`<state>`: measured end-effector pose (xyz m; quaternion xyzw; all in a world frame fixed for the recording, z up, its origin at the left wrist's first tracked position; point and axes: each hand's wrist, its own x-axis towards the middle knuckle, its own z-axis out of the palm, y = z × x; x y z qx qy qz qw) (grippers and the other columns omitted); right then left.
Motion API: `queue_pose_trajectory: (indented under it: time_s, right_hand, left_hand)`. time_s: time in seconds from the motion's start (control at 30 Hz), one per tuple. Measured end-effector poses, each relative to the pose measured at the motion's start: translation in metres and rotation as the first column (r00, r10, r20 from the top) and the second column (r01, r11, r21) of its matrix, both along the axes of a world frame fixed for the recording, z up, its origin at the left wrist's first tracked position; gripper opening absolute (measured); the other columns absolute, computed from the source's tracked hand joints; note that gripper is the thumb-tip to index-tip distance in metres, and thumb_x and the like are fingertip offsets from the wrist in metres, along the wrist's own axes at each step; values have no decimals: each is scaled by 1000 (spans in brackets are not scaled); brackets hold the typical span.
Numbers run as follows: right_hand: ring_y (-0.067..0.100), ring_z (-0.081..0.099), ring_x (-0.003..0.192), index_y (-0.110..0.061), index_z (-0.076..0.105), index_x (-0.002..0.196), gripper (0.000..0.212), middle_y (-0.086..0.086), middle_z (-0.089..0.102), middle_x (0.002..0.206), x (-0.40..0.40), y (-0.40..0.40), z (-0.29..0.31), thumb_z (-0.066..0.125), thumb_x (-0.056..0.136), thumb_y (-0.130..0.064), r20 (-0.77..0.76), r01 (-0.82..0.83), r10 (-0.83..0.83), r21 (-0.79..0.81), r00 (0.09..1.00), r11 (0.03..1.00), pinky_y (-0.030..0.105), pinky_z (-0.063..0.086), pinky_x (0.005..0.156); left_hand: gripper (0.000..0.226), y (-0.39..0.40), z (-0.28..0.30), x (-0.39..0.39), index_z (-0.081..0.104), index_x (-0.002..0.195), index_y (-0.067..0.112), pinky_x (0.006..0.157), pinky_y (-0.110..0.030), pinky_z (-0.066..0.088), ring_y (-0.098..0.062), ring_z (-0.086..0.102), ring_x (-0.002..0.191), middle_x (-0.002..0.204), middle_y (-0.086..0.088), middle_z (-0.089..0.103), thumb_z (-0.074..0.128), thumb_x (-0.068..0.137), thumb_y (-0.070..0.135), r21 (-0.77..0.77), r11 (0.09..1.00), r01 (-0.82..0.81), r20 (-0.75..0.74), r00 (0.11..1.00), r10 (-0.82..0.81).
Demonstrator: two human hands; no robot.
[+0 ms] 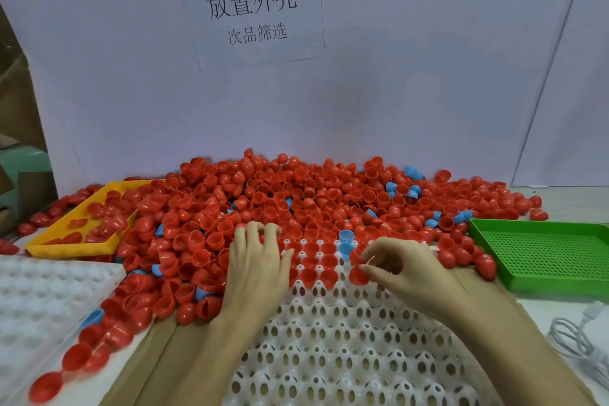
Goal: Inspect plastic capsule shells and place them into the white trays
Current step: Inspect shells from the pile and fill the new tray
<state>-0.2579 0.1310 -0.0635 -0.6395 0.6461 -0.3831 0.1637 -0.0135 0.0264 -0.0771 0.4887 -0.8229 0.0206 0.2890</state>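
Crowding is the risk: the right hand [408, 268] pinches a red plastic half-shell [357, 275] at its fingertips over the white perforated plastic tray [329, 333], while the left hand [258, 260], fingers spread, rests beside it against the heaped red shells [263, 197], which could spill into seated rows.

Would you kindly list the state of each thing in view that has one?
white tray: far rows filled with shells, near cells empty
yellow tray: holds some red shells
green tray: nothing inside
left hand: fingers spread on shells at the tray's far edge
right hand: pinches a red shell
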Motion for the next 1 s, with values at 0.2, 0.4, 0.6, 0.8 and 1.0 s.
queue_pose_trajectory:
  time_s: [0.2,0.4,0.6,0.8,1.0]
  right_hand:
    - [2,70,72,-33,77,108,17,-13,75,89,7,-5,-2,80,93,-25,-54,9,-10,-20,999,1000,15,55,69]
    - [3,68,76,-35,80,101,10,-17,73,93,7,-2,-4,78,94,-28,-78,-5,4,-20,997,1000,12,52,71]
    - [-3,60,91,-34,82,101,15,-18,66,99,7,-3,-6,70,98,-42,-189,-49,64,83,980,995,16,50,77]
    - [4,67,82,-37,80,106,12,-16,71,94,7,1,-4,71,98,-37,-88,-35,32,-29,996,999,17,54,78]
    - [4,66,80,-37,77,106,12,-20,69,88,6,2,-5,66,101,-37,-90,-33,26,-75,996,997,24,56,73]
  left_hand:
    - [46,-5,-14,-4,40,146,26,117,-33,29,-18,29,141,154,0,32,32,110,53,129,990,55,130,989,-72]
    - [38,-5,-13,-4,46,141,29,114,-29,27,-12,31,137,149,7,35,34,110,48,89,990,111,107,987,-120]
    - [35,-3,-18,-8,50,136,32,114,-26,24,-6,31,131,138,14,40,36,109,50,145,964,223,91,967,-237]
    - [27,-4,-13,-7,54,129,38,114,-28,23,0,32,126,130,24,43,43,107,51,193,941,277,1,959,-282]
    - [23,-43,8,20,64,127,21,109,-34,38,-15,50,124,130,7,59,55,106,18,110,994,3,-161,987,15]
